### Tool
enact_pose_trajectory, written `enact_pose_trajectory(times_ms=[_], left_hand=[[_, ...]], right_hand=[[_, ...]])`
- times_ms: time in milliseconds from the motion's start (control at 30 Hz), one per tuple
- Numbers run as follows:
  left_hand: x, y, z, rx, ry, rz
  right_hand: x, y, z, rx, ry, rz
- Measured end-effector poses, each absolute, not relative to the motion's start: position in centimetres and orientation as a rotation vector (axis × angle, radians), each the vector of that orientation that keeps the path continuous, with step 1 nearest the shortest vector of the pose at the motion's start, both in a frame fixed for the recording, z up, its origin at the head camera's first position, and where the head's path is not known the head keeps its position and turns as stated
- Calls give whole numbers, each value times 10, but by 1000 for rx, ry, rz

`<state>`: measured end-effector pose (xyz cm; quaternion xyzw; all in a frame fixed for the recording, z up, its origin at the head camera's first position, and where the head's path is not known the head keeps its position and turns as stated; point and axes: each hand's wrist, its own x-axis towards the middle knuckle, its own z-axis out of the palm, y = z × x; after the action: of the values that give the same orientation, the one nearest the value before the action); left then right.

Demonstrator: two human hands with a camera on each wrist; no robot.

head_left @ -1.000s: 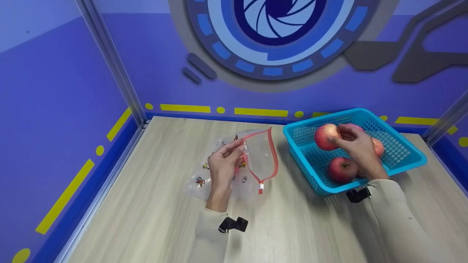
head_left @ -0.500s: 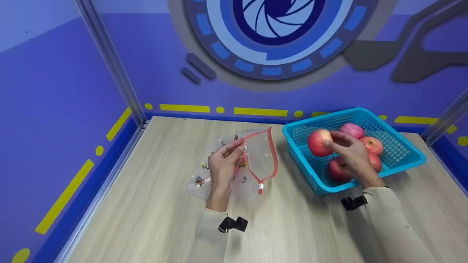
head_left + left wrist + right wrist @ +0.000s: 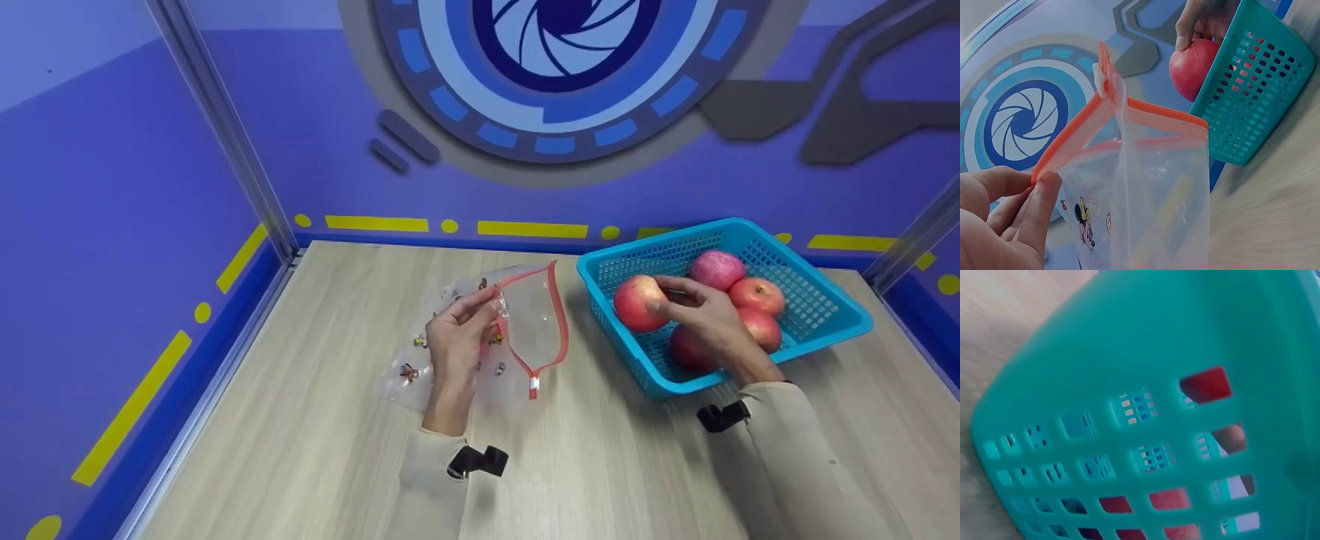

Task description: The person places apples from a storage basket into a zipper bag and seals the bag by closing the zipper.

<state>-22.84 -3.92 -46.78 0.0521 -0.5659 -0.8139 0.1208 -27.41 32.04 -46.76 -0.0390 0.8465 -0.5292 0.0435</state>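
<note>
My left hand (image 3: 456,337) pinches the orange-red edge of a clear zip bag (image 3: 529,315) printed with small cartoon figures. In the left wrist view the bag's mouth gapes, with the white slider at its corner, and the thumb and fingers (image 3: 1036,208) grip the orange strip. My right hand (image 3: 705,319) holds a red-yellow apple (image 3: 637,304) by its side, near the left rim of the blue basket (image 3: 626,352). Several other apples (image 3: 759,296) lie in the basket, one partly hidden under the right hand. The basket wall (image 3: 1145,337) fills the right wrist view.
The light wood table (image 3: 315,450) carries the bag left of the basket, with a strip of tabletop between them. Behind rises a blue printed wall panel (image 3: 450,191), and a metal post (image 3: 247,150) stands at the back left corner.
My right hand has moved left and slightly toward me with the apple, from over the basket's middle to its left rim. More apples show behind it. The left hand and bag stay put.
</note>
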Motion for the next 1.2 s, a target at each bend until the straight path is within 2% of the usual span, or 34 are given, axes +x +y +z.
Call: enact_pose_trajectory(times_ms=[533, 900, 1200], left_hand=[[-228, -40, -470, 119, -1623, -2396], [-228, -39, -469, 121, -1627, -2391], [-229, -40, -469, 124, -1621, -2392]], right_hand=[[-272, 319, -468, -214, 2471, -1728], [-270, 318, -466, -183, 2621, -1619], [-264, 305, -461, -212, 2680, -1774]])
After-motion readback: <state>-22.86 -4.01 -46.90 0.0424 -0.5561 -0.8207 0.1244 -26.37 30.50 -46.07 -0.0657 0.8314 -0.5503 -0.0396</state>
